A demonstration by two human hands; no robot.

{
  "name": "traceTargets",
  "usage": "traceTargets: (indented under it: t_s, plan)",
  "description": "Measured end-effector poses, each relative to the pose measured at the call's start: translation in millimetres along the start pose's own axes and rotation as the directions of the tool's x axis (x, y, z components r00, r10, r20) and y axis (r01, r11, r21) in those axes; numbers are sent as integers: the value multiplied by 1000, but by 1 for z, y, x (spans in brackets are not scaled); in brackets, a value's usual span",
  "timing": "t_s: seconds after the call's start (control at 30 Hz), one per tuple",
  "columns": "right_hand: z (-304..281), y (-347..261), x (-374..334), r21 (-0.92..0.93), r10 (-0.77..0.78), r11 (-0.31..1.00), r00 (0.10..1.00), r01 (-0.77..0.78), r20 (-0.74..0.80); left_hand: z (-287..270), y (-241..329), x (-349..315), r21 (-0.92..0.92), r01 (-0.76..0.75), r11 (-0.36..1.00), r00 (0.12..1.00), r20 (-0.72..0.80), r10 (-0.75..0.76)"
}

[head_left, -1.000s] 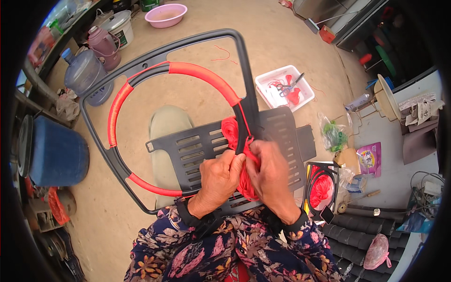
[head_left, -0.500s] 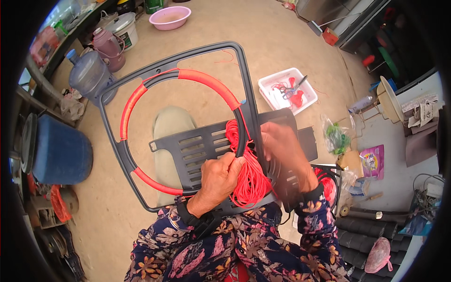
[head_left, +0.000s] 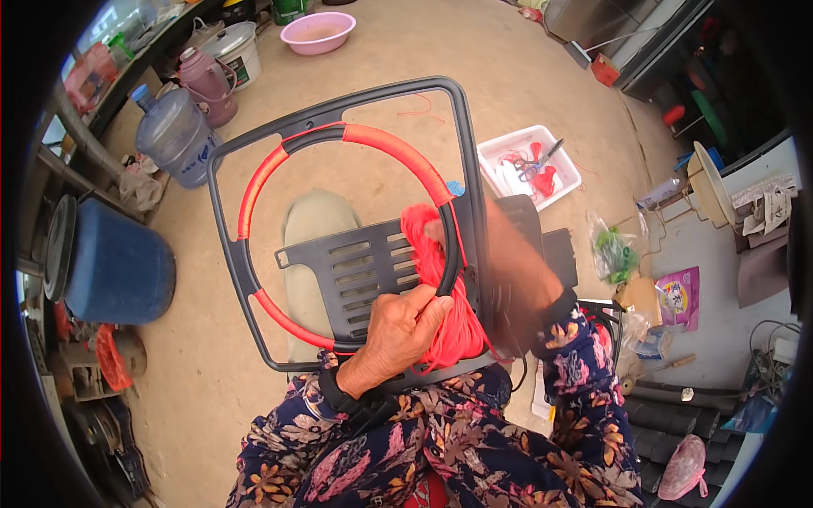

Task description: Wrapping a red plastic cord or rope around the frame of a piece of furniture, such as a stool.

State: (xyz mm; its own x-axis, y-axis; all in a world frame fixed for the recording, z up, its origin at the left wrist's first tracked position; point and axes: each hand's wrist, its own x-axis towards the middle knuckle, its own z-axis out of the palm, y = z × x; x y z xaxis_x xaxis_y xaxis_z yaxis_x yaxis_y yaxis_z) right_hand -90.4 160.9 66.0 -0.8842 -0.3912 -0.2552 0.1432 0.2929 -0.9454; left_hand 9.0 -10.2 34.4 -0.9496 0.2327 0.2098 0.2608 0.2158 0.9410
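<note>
A black ring (head_left: 452, 245), wrapped in red cord (head_left: 396, 152) over several stretches, sits inside a black rectangular frame (head_left: 254, 129). My left hand (head_left: 402, 332) is closed round the ring's bare lower right part. A loose bundle of red cord (head_left: 449, 326) hangs beside that hand, over a slotted black panel (head_left: 351, 262). On the right, my right hand (head_left: 515, 264) is smeared by motion and partly hidden by the frame's side bar. Its fingers show through the ring, closed on the bundle's upper part. A strand of cord runs along the ring's right side.
A white tray (head_left: 555, 203) with scissors (head_left: 529, 173) and red cord scraps lies beyond the frame. To the left stand a blue barrel (head_left: 118, 262), a water jug (head_left: 174, 135) and a thermos (head_left: 208, 89). A pink basin (head_left: 318, 38) rests on the floor farther off.
My right hand has swung from outside the frame's side bar inward to the cord bundle. The bundle's top has shifted and blurred. My left hand keeps its hold; the view has turned slightly.
</note>
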Motion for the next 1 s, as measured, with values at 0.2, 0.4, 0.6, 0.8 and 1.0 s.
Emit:
traceTargets:
  t_s: [0.2, 0.4, 0.6, 0.8, 1.0]
  plan:
    - [12, -5, 20, 302, 80, 950, 997, -75, -7, 1, -7, -6, 25, -9, 1000, 1000, 17, 8]
    - [-9, 14, 17, 385, 41, 909, 884, 160, -465, 1, -9, -1, -9, 93, 996, 995, 23, -93]
    - [26, -49, -26, -482, -470, 830, 816, 280, -336, 3, -16, -1, 70, 128, 989, 991, 17, -129]
    - [65, -46, -4, -977, -298, 189, 953, 102, 42, 10, -18, 2, 69, 50, 996, 999, -24, -48]
    - [59, -38, 4, -891, -418, 360, 902, 275, 109, 6, -16, 1, 101, 41, 994, 999, -6, -41]
